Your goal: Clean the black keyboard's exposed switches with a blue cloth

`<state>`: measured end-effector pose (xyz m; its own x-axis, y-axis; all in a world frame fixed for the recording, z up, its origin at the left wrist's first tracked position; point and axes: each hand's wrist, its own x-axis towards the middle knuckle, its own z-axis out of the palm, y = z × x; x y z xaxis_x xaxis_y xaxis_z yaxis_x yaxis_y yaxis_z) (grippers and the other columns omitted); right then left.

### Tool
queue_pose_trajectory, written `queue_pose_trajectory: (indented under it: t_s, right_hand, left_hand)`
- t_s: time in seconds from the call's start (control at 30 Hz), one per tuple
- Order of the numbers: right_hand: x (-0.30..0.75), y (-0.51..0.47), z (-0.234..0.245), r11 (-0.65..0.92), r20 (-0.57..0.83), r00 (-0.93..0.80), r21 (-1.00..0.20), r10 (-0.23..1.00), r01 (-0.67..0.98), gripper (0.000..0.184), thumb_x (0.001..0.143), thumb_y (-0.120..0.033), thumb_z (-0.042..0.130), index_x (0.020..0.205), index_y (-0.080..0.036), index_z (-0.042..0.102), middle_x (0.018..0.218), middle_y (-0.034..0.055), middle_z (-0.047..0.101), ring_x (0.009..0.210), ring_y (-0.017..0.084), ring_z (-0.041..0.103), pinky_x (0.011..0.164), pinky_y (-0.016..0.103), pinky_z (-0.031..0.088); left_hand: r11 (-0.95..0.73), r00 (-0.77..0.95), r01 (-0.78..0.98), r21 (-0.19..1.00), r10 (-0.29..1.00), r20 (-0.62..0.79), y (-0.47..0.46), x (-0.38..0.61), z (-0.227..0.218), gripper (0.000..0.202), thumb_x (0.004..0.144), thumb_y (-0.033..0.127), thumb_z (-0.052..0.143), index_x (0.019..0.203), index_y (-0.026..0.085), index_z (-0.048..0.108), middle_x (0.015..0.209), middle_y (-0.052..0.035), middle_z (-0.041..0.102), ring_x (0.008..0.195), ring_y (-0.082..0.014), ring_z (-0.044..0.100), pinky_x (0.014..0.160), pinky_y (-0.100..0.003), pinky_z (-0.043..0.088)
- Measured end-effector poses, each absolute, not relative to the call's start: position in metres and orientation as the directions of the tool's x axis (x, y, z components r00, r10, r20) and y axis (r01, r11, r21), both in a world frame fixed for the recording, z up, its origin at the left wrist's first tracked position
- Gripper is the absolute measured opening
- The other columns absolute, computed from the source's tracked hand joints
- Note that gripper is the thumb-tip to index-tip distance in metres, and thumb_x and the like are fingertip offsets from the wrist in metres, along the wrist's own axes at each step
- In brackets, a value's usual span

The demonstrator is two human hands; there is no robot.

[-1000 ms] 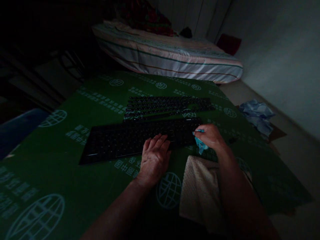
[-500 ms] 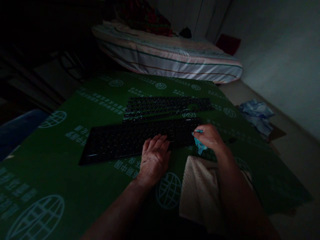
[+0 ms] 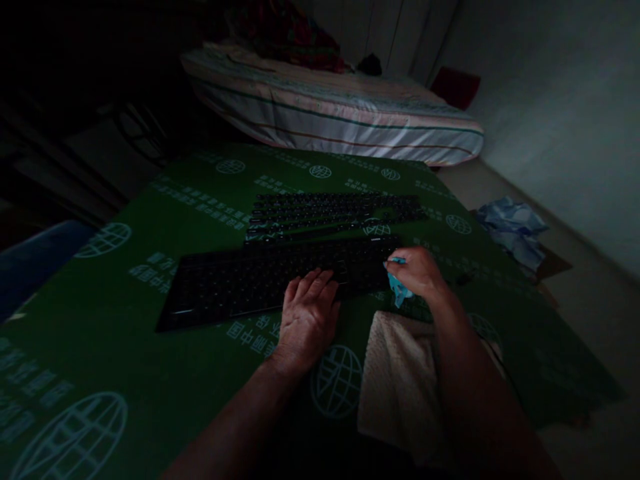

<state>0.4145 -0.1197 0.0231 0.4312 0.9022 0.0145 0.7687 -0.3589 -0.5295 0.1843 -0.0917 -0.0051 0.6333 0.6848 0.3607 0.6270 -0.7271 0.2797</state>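
Observation:
A black keyboard base (image 3: 225, 283) lies at a slant in front of me, its surface dark and dotted with small fittings. My left hand (image 3: 311, 310) rests on its lower edge, fingers stretched out flat over the board. At the board's right end, my right hand (image 3: 417, 270) is closed in a pinch on a thin blue cloth (image 3: 399, 292), which hangs below the fingers. Behind the base, loose black keycaps (image 3: 310, 210) are laid out in rows. The poor light hides fine detail on the board.
A beige towel (image 3: 395, 380) lies under my right forearm on the green printed table cover (image 3: 190, 400). Beyond the table stands a bed (image 3: 350, 127) with striped bedding. Crumpled plastic (image 3: 513, 227) is on the floor at right, beside a pale wall (image 3: 560, 100).
The view has shifted very slightly. Both hands keep nearly the same places, and the right one still grips the blue cloth.

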Motion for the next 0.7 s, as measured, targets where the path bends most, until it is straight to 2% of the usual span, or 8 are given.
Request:
queue_pose_trajectory:
  t_s: [0.07,0.13,0.37,0.6,0.7]
  right_hand:
    - [0.4139,-0.118,0.021,-0.362,0.025,0.422,-0.471,0.906,0.804,0.016,0.07,-0.026,0.057,0.069,-0.018,0.071,0.058,0.0017,0.065,0.051,0.012,0.055,0.05,0.021,0.036]
    - [0.4116,-0.1164,0.02,-0.346,0.024,0.402,-0.461,0.915,0.817,0.015,0.07,-0.024,0.057,0.068,-0.019,0.071,0.059,0.0016,0.065,0.053,0.013,0.056,0.051,0.022,0.037]
    - [0.4094,-0.1189,0.0268,-0.339,-0.032,0.413,-0.632,0.91,0.697,0.018,0.071,-0.026,0.057,0.07,-0.016,0.071,0.056,0.0012,0.063,0.048,0.012,0.054,0.045,0.021,0.035]
    - [0.4109,-0.1173,0.0215,-0.334,0.007,0.392,-0.509,0.92,0.793,0.014,0.069,-0.025,0.058,0.068,-0.018,0.07,0.056,0.0009,0.063,0.052,0.012,0.055,0.049,0.021,0.035]
    - [0.4084,-0.1165,0.0222,-0.322,-0.003,0.375,-0.517,0.927,0.793,0.014,0.069,-0.024,0.058,0.068,-0.018,0.07,0.056,0.0011,0.062,0.052,0.012,0.053,0.049,0.021,0.035]
  left_hand:
    - [-0.725,0.633,0.627,0.284,0.687,0.356,-0.0919,0.1844,-0.0049,0.029,0.086,0.021,0.05,0.112,0.017,0.061,0.129,-0.0091,0.056,0.121,-0.0287,0.047,0.102,-0.05,0.035]
    - [-0.724,0.632,0.628,0.287,0.689,0.355,-0.092,0.1847,-0.0044,0.029,0.085,0.02,0.051,0.112,0.016,0.061,0.128,-0.0093,0.057,0.121,-0.029,0.048,0.102,-0.051,0.035]
    - [-0.724,0.63,0.622,0.297,0.688,0.359,-0.0913,0.1845,-0.0039,0.029,0.086,0.02,0.049,0.111,0.018,0.062,0.127,-0.0093,0.057,0.121,-0.0289,0.048,0.102,-0.051,0.035]
    - [-0.725,0.635,0.624,0.292,0.688,0.351,-0.092,0.1846,-0.0036,0.028,0.086,0.021,0.049,0.112,0.017,0.061,0.129,-0.0093,0.056,0.122,-0.0286,0.047,0.102,-0.05,0.035]
    - [-0.721,0.631,0.626,0.296,0.692,0.351,-0.092,0.1849,-0.0028,0.029,0.085,0.02,0.05,0.112,0.016,0.061,0.128,-0.0097,0.057,0.121,-0.029,0.047,0.102,-0.051,0.035]
